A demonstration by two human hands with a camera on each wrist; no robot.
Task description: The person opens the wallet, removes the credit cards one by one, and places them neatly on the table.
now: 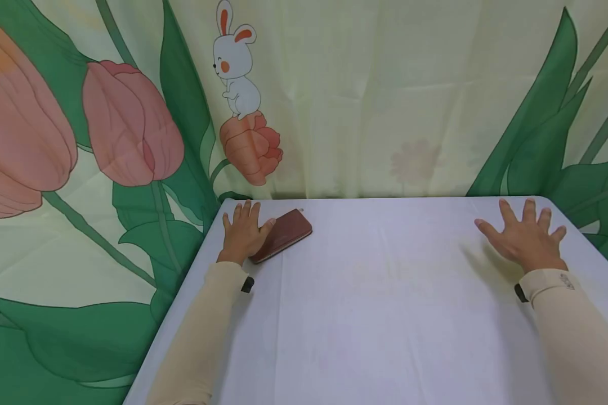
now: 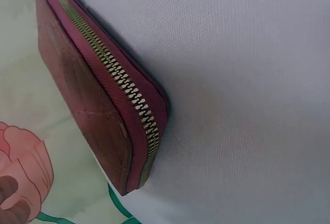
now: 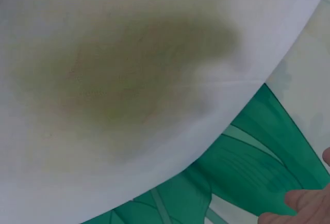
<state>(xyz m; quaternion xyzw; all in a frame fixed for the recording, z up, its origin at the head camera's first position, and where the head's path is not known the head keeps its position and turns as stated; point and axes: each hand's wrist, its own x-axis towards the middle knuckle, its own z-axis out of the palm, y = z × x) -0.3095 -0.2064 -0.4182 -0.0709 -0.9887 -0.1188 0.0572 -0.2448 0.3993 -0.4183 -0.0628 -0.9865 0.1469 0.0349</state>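
Note:
A brown zip-around wallet [image 1: 286,233] lies flat near the back left corner of the table. My left hand [image 1: 243,233], fingers straight and spread, is just left of it, and the thumb overlaps the wallet's edge in the head view. In the left wrist view the wallet's metal zipper [image 2: 126,82] runs shut along its dark red side, with two fingertips [image 2: 15,211] at the lower left corner. Over the right back part of the table, my right hand [image 1: 524,236] is held with fingers spread and nothing in it. Its fingertips [image 3: 296,203] show at the lower right of the right wrist view.
A white cloth [image 1: 385,315] covers the table, whose back corners are rounded. Behind and beside it hangs a curtain [image 1: 365,95] printed with tulips, leaves and a rabbit. Under my right hand a soft shadow [image 3: 154,59] falls on the cloth.

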